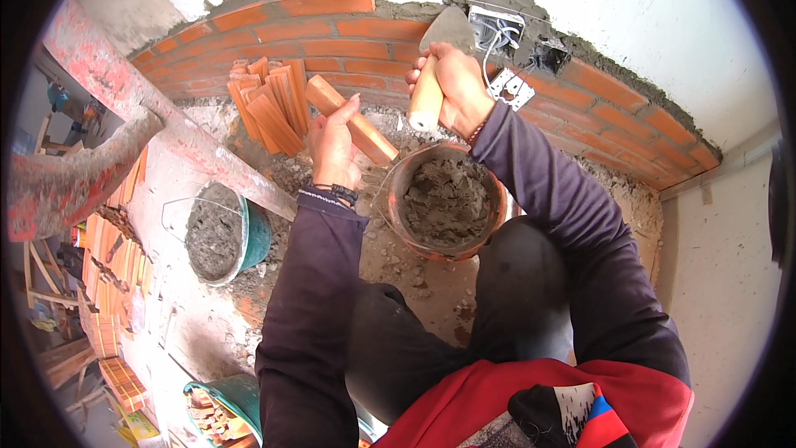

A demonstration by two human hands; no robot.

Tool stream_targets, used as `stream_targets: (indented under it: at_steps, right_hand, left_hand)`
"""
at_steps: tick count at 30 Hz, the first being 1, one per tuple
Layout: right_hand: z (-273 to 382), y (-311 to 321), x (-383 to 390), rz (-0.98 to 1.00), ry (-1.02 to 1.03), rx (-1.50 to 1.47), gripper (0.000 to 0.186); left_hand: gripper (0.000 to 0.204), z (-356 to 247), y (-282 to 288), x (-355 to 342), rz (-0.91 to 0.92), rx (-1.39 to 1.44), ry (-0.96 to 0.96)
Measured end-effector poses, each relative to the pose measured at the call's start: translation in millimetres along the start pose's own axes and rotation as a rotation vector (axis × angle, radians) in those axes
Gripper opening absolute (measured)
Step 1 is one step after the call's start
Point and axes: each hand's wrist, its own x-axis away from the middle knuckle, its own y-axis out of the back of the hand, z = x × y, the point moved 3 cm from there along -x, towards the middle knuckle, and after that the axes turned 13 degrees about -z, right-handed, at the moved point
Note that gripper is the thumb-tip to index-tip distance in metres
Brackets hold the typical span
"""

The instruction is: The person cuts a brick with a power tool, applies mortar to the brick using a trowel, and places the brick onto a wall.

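My left hand is closed around a thin orange brick slip, held tilted over the floor beside the mortar bucket. In my right hand is a trowel; its pale wooden handle points back toward me. The trowel's grey blade reaches to the wall, at the top of the laid brick courses and left of an open electrical box. Wet grey mortar is spread around that box. Between my knees and the wall stands an orange bucket of mortar.
A stack of brick slips leans by the wall. At left stand a green bucket of grey mix and another green bucket with brick pieces. A red, mortar-stained pole crosses the left. A white socket plate hangs by wires.
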Motion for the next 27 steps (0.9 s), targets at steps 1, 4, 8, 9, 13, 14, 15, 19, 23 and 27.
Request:
stream_targets:
  at_steps: [1,4,8,9,13,14,15,19,23,27]
  right_hand:
    - [-1,2,3,0.014,-0.001,0.013,0.015]
    - [0,9,-1,0.020,-0.003,0.041,0.016]
    - [-3,17,8,0.013,-0.028,0.086,0.015]
    - [-4,19,9,0.035,-0.014,0.146,0.019]
    - [-21,49,-8,0.129,0.150,0.497,0.028]
    - [-25,65,-15,0.143,0.244,0.623,0.029]
    - [-26,80,-25,0.153,0.314,0.777,0.029]
    - [-13,113,-54,0.086,0.794,1.285,0.032]
    - [-13,91,-68,0.030,0.911,1.405,0.036]
    - [-14,94,-77,-0.018,0.889,1.337,0.037]
  left_hand:
    - [0.038,0,0,1,-0.001,0.001,0.000]
    - [0.037,0,-2,3,0.005,-0.002,0.008]
    - [0.037,-2,-3,4,0.035,0.003,0.009]
    - [0.037,-4,-3,7,0.047,0.011,0.007]
    - [0.036,-5,0,8,0.039,0.008,-0.001]
    - [0.035,-5,1,7,0.031,0.004,-0.003]
    - [0.035,-4,2,6,0.021,0.003,-0.003]
    - [0.033,-3,-2,4,0.025,-0.011,-0.017]
    - [0.034,2,-3,-1,-0.033,-0.032,-0.005]
    - [0.034,4,-9,7,-0.009,-0.043,0.003]
